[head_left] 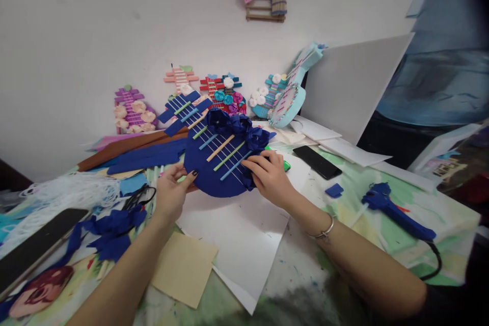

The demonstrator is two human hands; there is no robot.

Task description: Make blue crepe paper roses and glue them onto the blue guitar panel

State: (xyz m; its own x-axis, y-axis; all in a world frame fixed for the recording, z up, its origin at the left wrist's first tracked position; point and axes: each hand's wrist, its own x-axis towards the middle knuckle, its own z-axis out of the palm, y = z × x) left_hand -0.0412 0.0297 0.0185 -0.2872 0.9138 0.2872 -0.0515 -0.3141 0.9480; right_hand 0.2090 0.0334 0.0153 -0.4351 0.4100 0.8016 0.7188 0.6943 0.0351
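Observation:
A dark blue craft guitar is held tilted above white paper, its neck toward the upper left. Pale strings run along it, crossed by green, blue and tan sticks, with dark blue fabric flowers on its right side. My left hand is closed on the lower left edge, thumb in front and fingers partly behind. My right hand grips the lower right side, fingertips by the lowest blue stick; the flowers hide part of its hold.
A blue glue gun with a cord lies at right, near a black phone. White sheets and a tan square lie below. Blue scraps and another phone are at left. Several decorated guitars lean against the wall.

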